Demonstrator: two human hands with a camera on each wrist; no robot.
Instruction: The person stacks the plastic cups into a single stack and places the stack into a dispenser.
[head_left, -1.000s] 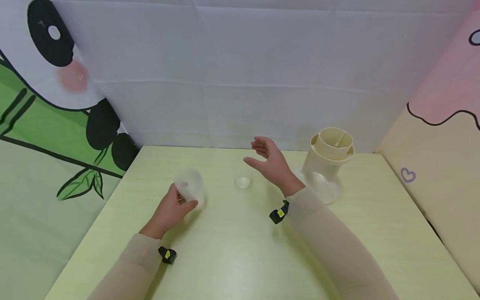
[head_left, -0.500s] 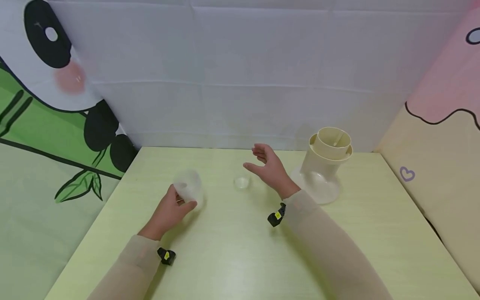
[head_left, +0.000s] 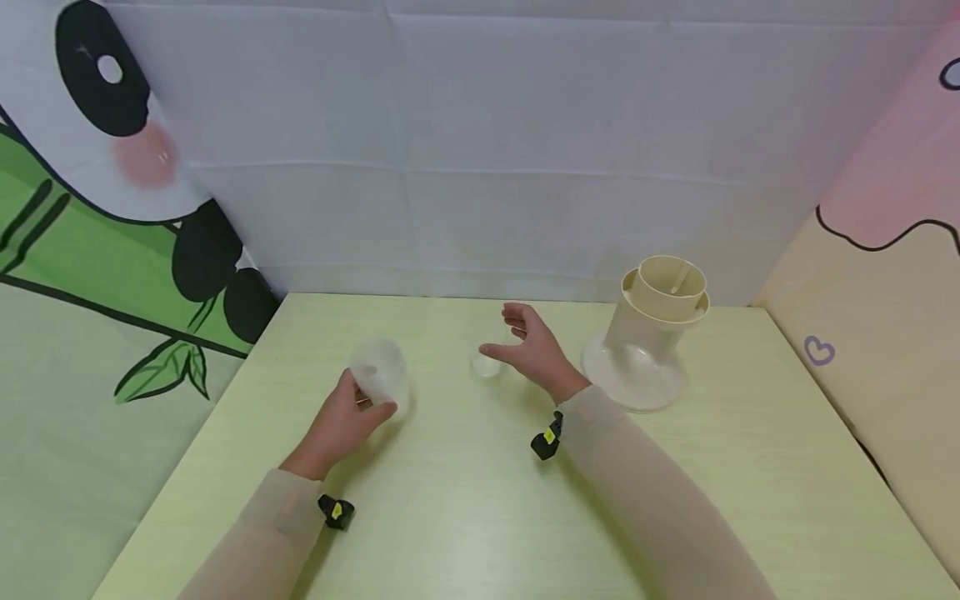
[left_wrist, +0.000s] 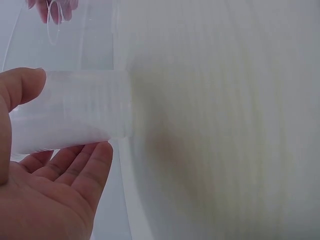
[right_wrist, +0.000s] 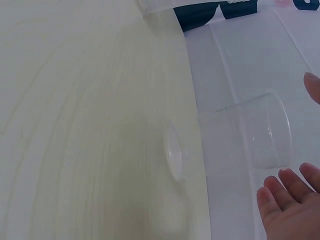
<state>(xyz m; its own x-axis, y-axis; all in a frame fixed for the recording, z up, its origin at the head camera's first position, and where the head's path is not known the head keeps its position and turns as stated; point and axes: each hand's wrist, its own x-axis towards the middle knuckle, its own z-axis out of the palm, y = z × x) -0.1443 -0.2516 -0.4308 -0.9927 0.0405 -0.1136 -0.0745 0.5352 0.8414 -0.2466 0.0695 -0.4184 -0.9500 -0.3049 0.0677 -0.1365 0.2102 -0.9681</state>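
My left hand [head_left: 341,423] holds a frosted, see-through plastic container [head_left: 378,371] between thumb and fingers, upright at the left of the table. In the left wrist view its wall [left_wrist: 85,105] shows as a ribbed cylinder, the thumb lying on one side and the fingers on the other. My right hand [head_left: 536,350] is beside a clear drinking glass [head_left: 487,365] standing mid-table. Its thumb and fingers are spread around the glass's upper part. In the right wrist view, the glass [right_wrist: 245,135] has its rim between the parted thumb and fingers [right_wrist: 282,192].
At the back right of the pale wood table [head_left: 465,517] stands a cream-coloured holder [head_left: 652,312] with a smaller cylinder set inside a larger one. It rises from a round white base [head_left: 637,383]. White cloth [head_left: 480,167] hangs behind, printed panels at both sides.
My right hand has come down and slightly left, closer to the glass, from a higher position. The left hand and the container have stayed in place.
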